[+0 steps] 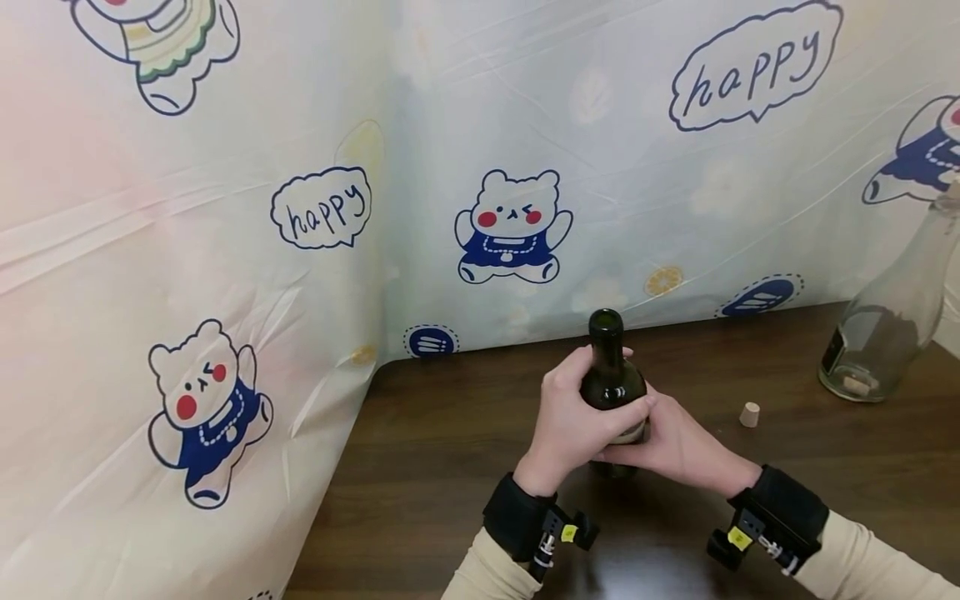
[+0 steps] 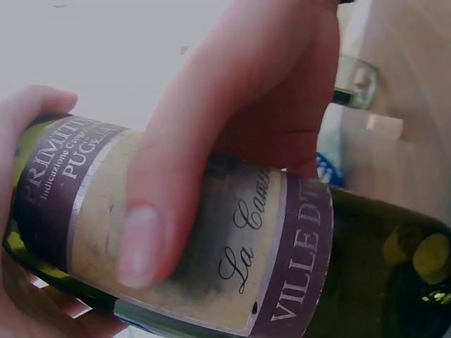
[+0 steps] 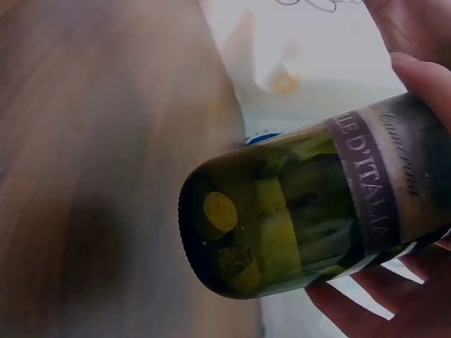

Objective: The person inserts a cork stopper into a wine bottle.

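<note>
Left hand [image 1: 572, 417] and right hand [image 1: 681, 442] grip the dark-green glass wine bottle [image 1: 613, 385], apparently for steadiness, with a small, tan, tapered cork [image 1: 749, 415] to its right.

**What I can read from here**

On the bottle label [image 2: 232, 243] I read "PRIMITI…", "Indicazione", "PUGLIA" and, joining both wrist views, "La Camerina" and "VILLE D'ITALIA". On the cloth [image 1: 480, 108], two speech bubbles [image 1: 757, 67] each say "happy".
</note>
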Demonstrator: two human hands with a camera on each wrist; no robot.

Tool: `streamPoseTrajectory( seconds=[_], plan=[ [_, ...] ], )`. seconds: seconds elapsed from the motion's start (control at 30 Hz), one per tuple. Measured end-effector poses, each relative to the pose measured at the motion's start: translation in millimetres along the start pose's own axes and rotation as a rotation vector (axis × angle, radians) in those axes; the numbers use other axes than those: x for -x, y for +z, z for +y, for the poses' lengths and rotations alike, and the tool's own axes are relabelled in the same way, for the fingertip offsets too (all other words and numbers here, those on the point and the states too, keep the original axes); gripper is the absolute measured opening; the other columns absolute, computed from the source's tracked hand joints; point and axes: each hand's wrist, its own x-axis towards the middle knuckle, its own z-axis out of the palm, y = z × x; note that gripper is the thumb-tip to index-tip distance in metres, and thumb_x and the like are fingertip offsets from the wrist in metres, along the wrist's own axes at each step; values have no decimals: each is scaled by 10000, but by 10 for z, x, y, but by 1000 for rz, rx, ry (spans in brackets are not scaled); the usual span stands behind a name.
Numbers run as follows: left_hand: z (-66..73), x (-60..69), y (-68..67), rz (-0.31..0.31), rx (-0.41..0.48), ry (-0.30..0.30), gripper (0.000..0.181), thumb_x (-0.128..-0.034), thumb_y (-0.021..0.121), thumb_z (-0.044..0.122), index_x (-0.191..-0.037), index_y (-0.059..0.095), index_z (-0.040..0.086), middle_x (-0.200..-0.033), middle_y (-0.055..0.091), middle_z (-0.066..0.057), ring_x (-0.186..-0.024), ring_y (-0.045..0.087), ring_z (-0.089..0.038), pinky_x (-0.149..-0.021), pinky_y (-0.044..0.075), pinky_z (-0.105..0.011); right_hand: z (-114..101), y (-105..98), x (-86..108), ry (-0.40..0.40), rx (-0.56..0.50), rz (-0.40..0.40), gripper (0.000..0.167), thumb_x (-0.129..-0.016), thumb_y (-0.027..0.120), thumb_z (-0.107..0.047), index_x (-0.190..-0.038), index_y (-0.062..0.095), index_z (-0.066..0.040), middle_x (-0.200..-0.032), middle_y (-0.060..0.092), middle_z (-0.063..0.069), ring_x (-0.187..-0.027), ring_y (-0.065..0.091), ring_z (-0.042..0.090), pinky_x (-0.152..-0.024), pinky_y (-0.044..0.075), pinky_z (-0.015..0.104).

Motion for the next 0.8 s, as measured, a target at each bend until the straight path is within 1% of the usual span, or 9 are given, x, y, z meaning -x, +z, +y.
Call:
streamPoseTrajectory(
  seconds=[0.07,0.17,0.3,0.4,0.57,0.7,0.8],
  plan=[
    [-47,42,51,-10,-14,-23,454,-813,841,231,-1234,676,189,-1136,668,92,-1008,625,-56,-833,527,-272,54,13,43,20,-3,0,649,-837,869,-300,-1352,511,-135,-1208,627,-11,-1008,649,104,-820,546,335],
    [-113,114,126,-30,-10,-73,452,-818,843,247,-1234,669,218,-1160,664,85,-1026,615,-49,-851,519,-268,126,34,110,41,-15,-12,604,-843,865,-286,-1326,539,-126,-1190,637,3,-993,657,107,-811,551,335],
    [-169,185,205,-39,2,-113,444,-833,837,268,-1240,661,251,-1155,659,83,-1031,613,-49,-857,516,-269,187,49,180,66,-30,-29,612,-855,854,-301,-1338,536,-101,-1189,640,5,-994,657,105,-809,550,326],
    [-184,180,230,-44,-9,-131,437,-844,827,286,-1244,651,273,-1138,643,106,-1025,608,-49,-848,517,-272,212,43,193,88,-52,-35,607,-864,845,-307,-1343,531,-106,-1172,646,-8,-988,651,111,-813,541,323],
    [-192,138,225,-71,-26,-181,442,-853,818,310,-1249,623,311,-1125,622,125,-1028,590,-55,-846,512,-278,248,31,180,118,-72,-50,530,-874,834,-308,-1307,574,-149,-1141,659,-30,-975,649,123,-821,535,324],
    [-198,137,217,-75,-26,-192,453,-852,817,317,-1256,611,316,-1117,619,128,-1027,587,-59,-837,515,-274,273,7,168,126,-50,-79,555,-873,828,-359,-1326,570,-169,-1165,654,-40,-996,648,113,-827,534,328],
    [-195,135,209,-72,-30,-185,463,-849,817,302,-1261,606,308,-1111,618,129,-1027,588,-54,-827,518,-261,286,-71,153,128,13,-140,632,-838,843,-423,-1351,565,-180,-1193,655,-64,-1033,652,113,-847,537,351]
  ],
)
